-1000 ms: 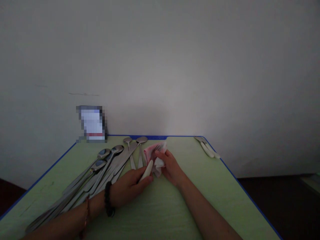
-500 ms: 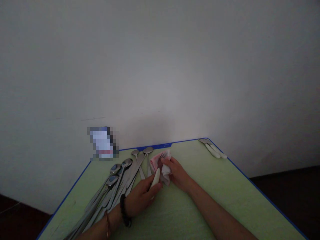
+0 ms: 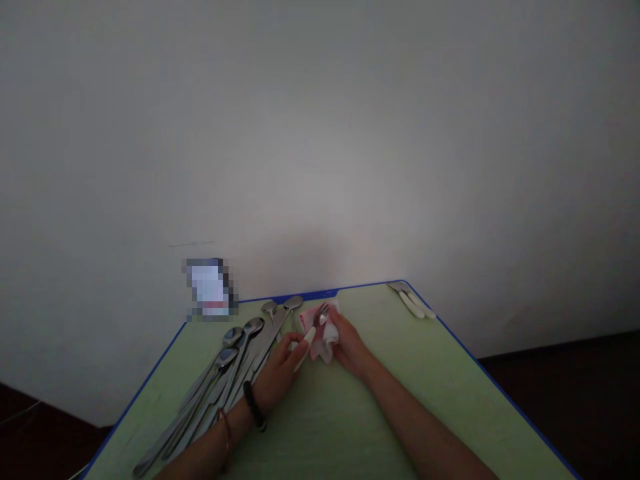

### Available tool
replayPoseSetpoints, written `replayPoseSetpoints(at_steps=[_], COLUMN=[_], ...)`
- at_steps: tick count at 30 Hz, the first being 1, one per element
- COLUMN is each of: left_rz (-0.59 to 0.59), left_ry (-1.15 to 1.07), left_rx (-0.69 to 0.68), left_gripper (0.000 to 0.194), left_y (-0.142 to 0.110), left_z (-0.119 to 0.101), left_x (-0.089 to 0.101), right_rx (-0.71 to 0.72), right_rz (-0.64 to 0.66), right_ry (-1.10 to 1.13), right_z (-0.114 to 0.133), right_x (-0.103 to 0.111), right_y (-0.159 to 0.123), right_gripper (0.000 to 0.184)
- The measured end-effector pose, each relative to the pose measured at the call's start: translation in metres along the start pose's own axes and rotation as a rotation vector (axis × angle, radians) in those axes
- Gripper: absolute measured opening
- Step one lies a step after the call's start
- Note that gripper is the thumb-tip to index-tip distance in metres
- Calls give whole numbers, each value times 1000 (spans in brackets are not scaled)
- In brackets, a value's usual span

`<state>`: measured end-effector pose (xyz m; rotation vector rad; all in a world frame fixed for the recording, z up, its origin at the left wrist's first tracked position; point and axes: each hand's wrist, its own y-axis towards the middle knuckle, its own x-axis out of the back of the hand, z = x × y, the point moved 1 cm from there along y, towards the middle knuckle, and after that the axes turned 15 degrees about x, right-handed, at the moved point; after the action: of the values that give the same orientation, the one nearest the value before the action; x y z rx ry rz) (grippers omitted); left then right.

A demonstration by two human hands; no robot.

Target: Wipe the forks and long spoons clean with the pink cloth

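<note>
My left hand (image 3: 281,371) is closed round the white handle of a fork (image 3: 321,316), whose metal tines point up and away from me. Under and beside the tines, a pink and white cloth (image 3: 331,337) is gripped by my right hand (image 3: 353,347). The right fingers are partly hidden behind the cloth. Left of my left hand lies a spread of long metal spoons (image 3: 253,325) and other flat-handled cutlery (image 3: 240,385); my left forearm covers part of it.
White-handled cutlery (image 3: 413,305) lies at the table's far right corner. A phone-like device (image 3: 209,287), blurred out, stands at the far left against the wall (image 3: 320,167). The light green table (image 3: 320,433) has a blue edge.
My left hand has turned and its grip on the fork handle has shifted. The fork's head shows more plainly over the cloth now. The whole view has shifted slightly.
</note>
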<state>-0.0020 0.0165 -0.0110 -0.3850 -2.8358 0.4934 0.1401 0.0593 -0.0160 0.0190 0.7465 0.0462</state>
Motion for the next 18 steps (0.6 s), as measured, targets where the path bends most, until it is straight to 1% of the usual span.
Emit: replayPoseSetpoints(at_steps=[3, 8, 10, 13, 15, 18], left_rz=[-22, 1, 8, 23, 29, 32], left_ry=[-32, -58, -98, -153, -172, -205], left_rx=[22, 68, 89, 115, 132, 129], left_gripper=[37, 37, 36, 35, 37, 40], left_y=[0, 1, 2, 3, 4, 4], left_z=[-3, -1, 2, 5, 5, 4], left_x=[1, 2, 3, 5, 5, 5], right_rx=[-16, -46, -51, -91, -129, -142], right_rz=[-21, -49, -53, -24, 17, 56], right_ry=[46, 152, 168, 161, 161, 190], right_z=[-2, -4, -3, 0, 2, 6], right_x=[4, 11, 11, 7, 4, 2], right_y=[4, 10, 10, 7, 4, 2], right_gripper=[38, 38, 36, 37, 41, 54])
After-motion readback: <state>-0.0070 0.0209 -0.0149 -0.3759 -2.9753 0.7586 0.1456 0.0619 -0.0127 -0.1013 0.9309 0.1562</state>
